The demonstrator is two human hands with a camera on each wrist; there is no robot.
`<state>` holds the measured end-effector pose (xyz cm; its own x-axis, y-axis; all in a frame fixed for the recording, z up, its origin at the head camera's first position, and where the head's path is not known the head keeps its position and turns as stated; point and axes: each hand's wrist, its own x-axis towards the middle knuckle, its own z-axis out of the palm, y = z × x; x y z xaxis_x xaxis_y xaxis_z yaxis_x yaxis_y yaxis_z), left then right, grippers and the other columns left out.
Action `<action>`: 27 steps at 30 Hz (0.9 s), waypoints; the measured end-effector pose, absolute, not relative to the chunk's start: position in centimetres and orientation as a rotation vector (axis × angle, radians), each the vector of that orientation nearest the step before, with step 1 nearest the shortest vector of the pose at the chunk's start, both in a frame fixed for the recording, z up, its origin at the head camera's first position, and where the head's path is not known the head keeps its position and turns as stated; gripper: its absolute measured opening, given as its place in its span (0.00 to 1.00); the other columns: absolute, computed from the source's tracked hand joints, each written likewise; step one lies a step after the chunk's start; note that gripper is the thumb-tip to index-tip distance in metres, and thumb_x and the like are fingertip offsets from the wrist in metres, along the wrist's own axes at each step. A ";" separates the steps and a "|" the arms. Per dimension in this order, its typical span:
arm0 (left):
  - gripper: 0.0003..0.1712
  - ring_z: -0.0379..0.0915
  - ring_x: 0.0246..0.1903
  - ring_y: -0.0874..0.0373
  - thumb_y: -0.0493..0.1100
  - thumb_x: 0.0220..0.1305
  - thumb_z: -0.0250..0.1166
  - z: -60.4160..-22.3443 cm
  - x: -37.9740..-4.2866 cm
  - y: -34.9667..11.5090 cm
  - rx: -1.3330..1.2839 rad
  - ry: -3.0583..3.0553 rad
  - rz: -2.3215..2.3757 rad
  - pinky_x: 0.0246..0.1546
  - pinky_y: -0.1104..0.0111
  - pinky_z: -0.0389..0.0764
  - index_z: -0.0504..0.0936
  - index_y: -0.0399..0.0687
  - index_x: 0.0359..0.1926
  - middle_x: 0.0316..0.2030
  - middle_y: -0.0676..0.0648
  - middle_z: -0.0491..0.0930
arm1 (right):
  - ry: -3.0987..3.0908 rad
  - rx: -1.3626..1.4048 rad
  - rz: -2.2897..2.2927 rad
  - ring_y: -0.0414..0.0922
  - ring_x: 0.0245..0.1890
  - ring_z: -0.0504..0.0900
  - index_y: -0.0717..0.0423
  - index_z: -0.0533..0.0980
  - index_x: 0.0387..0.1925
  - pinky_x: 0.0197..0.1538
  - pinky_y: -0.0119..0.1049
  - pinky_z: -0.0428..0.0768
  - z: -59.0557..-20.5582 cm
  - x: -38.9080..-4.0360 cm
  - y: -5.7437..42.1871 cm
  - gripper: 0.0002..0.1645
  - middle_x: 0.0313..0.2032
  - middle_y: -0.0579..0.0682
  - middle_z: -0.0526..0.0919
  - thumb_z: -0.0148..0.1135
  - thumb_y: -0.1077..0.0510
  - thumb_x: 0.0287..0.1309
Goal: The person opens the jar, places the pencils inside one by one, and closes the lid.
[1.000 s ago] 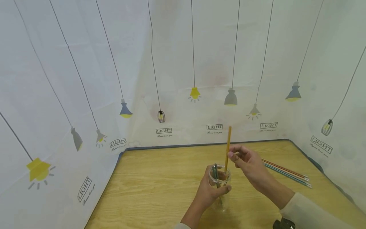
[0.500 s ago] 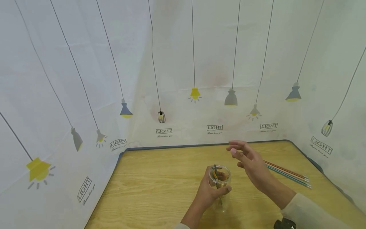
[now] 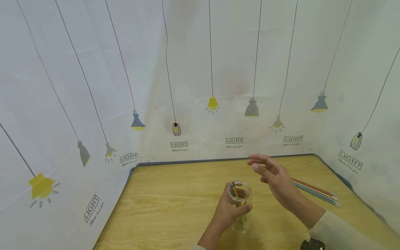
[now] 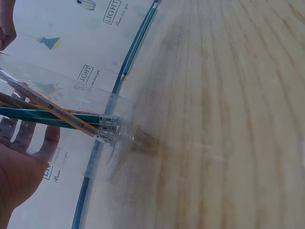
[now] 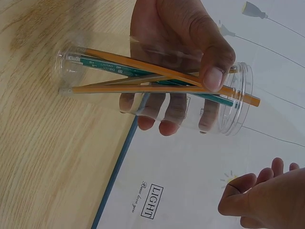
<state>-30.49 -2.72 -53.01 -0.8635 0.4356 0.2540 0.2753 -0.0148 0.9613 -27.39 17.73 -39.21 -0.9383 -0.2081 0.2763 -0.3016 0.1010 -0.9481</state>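
Note:
A clear plastic jar (image 3: 242,225) stands on the table in the head view, and my left hand (image 3: 229,209) grips it around its upper part. Inside lean several pencils, among them an orange one (image 5: 143,89) and a green one (image 4: 86,116). Their metal-banded eraser ends are at the jar's bottom, and one orange tip pokes slightly past the rim in the right wrist view. To the right of the jar mouth, my right hand (image 3: 276,178) is raised with loosely bent fingers and holds nothing. The left fingers show through the jar wall in the right wrist view.
More pencils (image 3: 315,192), orange-red, pale and green, lie side by side on the wooden table (image 3: 162,208), right of the jar and partly behind the right hand. A white cloth (image 3: 193,69) printed with lamps encloses the table's back and sides.
My right hand has let go of the yellow-orange pencil it pinched over the jar. That pencil dropped in and now leans to the rim's left. The left hand keeps its grip.

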 end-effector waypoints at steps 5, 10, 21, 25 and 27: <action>0.42 0.77 0.64 0.54 0.48 0.65 0.76 -53.1 -30.6 -2.8 0.779 2.110 2.018 0.72 0.47 0.78 0.66 0.68 0.75 0.64 0.51 0.80 | -2.288 0.543 1.961 0.40 0.61 0.78 0.47 0.77 0.71 0.58 0.43 0.75 -39.4 -27.5 17.9 0.21 0.62 0.37 0.83 0.58 0.53 0.84; 0.42 0.77 0.64 0.54 0.48 0.65 0.76 -53.2 -30.6 -2.8 0.804 2.122 2.010 0.72 0.47 0.77 0.66 0.67 0.74 0.64 0.51 0.80 | -2.358 0.541 1.835 0.42 0.60 0.81 0.51 0.78 0.70 0.64 0.47 0.77 -39.7 -27.8 18.4 0.21 0.62 0.40 0.84 0.60 0.51 0.83; 0.42 0.77 0.63 0.54 0.47 0.64 0.76 -53.0 -30.5 -2.7 0.795 2.114 2.020 0.72 0.47 0.77 0.66 0.66 0.74 0.63 0.51 0.79 | -2.476 0.390 1.674 0.42 0.56 0.82 0.55 0.81 0.68 0.60 0.45 0.82 -41.3 -29.3 21.0 0.24 0.61 0.50 0.86 0.68 0.50 0.78; 0.42 0.78 0.63 0.54 0.47 0.63 0.76 -53.0 -30.5 -2.7 0.786 2.124 2.021 0.72 0.46 0.77 0.66 0.65 0.74 0.63 0.51 0.80 | -2.594 0.317 1.531 0.43 0.54 0.82 0.55 0.82 0.67 0.54 0.43 0.83 -42.4 -30.1 22.7 0.25 0.62 0.56 0.87 0.68 0.47 0.78; 0.43 0.78 0.63 0.54 0.47 0.63 0.76 -53.0 -30.4 -2.7 0.785 2.127 2.022 0.72 0.46 0.76 0.66 0.62 0.75 0.62 0.51 0.80 | -2.647 0.283 1.458 0.45 0.53 0.82 0.55 0.83 0.66 0.51 0.42 0.84 -43.1 -30.4 23.6 0.25 0.60 0.57 0.88 0.68 0.46 0.78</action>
<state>-30.44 -2.71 -53.00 -0.8614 0.4299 0.2705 0.2920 -0.0168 0.9563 -30.44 23.61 -43.14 -0.9770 -0.1112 0.1822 -0.2134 0.5223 -0.8256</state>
